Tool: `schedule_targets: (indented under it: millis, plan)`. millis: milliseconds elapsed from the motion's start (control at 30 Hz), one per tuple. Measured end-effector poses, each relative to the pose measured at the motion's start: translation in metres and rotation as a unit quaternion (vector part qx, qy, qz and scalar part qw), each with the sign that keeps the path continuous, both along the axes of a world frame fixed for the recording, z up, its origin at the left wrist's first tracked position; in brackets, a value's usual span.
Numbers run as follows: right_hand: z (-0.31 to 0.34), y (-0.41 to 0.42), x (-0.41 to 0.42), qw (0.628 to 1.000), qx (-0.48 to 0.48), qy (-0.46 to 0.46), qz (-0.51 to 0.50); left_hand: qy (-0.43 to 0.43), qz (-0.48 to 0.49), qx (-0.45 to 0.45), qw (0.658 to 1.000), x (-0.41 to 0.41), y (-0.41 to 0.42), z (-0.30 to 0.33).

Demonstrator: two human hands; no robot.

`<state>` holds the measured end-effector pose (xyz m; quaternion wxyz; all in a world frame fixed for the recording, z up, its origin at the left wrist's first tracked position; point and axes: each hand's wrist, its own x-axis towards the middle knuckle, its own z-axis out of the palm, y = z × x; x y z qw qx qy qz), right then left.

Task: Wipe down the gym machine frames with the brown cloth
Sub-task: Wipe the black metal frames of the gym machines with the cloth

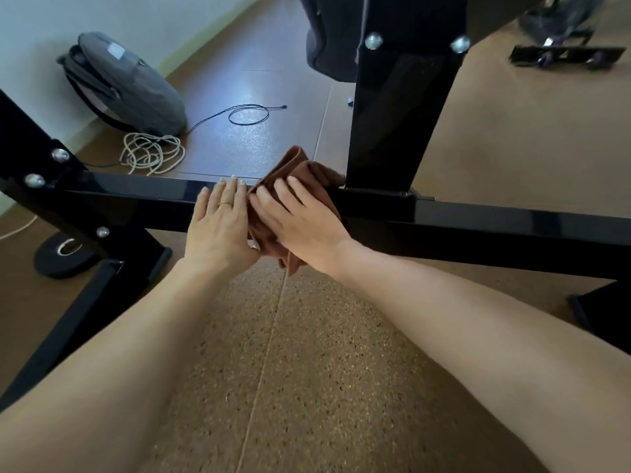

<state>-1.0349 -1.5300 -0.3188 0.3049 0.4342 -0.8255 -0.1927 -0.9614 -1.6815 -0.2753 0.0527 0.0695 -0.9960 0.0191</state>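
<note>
Right grip (300,223) presses the brown cloth (293,172) flat-fingered onto the black frame bar (136,196); left grip (218,220) rests released, fingers straight, just beside it

Head view, close above the crossbar (478,221)

A single wide-angle camera looks forward and steeply down from just behind the crossbar, near enough that both forearms fill the lower frame; beyond the crossbar, floor (259,138) and wall (102,15) show.

Home gym room: black machine frame (478,220), speckled rubber mat (307,353), backpack (126,87) against wall.
</note>
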Motion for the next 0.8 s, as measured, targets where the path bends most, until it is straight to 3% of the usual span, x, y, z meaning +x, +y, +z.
schedule_targets:
  millis: [100, 267, 400, 500, 667, 800]
  plan:
    - [0.004, 0.028, -0.001, 0.999, 0.024, -0.03, 0.0, -0.013, -0.016, -0.018, 1.0, 0.0, -0.011, -0.002]
    - [0.018, 0.125, 0.007, 0.988, 0.146, -0.051, 0.001, -0.022, -0.022, -0.017, 0.999, -0.002, -0.01, 0.003]
    - [0.021, 0.126, 0.01, 0.985, 0.167, -0.048, -0.017, -0.01, -0.051, -0.021, 0.998, -0.004, -0.021, 0.007]
    - [0.03, 0.073, 0.005, 0.986, 0.129, -0.106, -0.007, 0.004, -0.073, -0.005, 0.997, -0.006, -0.031, 0.01]
    - [0.043, -0.038, -0.011, 0.973, -0.014, -0.227, -0.034, 0.051, -0.093, 0.033, 0.994, -0.003, -0.044, 0.001]
    - [0.035, -0.036, -0.007, 0.978, -0.058, -0.198, -0.038, 0.062, -0.096, 0.028, 0.993, -0.003, -0.045, -0.003]
